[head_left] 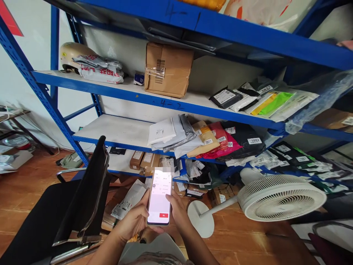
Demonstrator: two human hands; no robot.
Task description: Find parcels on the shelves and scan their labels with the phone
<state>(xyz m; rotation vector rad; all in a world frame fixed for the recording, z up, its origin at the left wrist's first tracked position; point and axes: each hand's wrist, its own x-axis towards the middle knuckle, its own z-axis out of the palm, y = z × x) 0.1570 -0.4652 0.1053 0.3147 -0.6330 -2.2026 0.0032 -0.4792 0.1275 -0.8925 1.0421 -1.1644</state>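
A smartphone (pixel 160 197) with a lit white screen is upright in front of me, low in the middle of the head view. My left hand (pixel 135 221) is wrapped round its left edge and back. My right hand (pixel 178 208) grips the right edge, its thumb resting on the screen. Behind the phone stands a blue metal shelf rack (pixel 154 101) loaded with parcels, among them a brown cardboard box (pixel 167 69) on the upper board and a heap of grey, pink and black mailer bags (pixel 209 140) one level lower.
A black office chair (pixel 82 198) stands close on my left. A white pedestal fan (pixel 278 197) lies tipped on the wooden floor to the right. A helmet (pixel 72 51) sits on the upper shelf's left end. More small boxes and bags crowd the bottom shelf.
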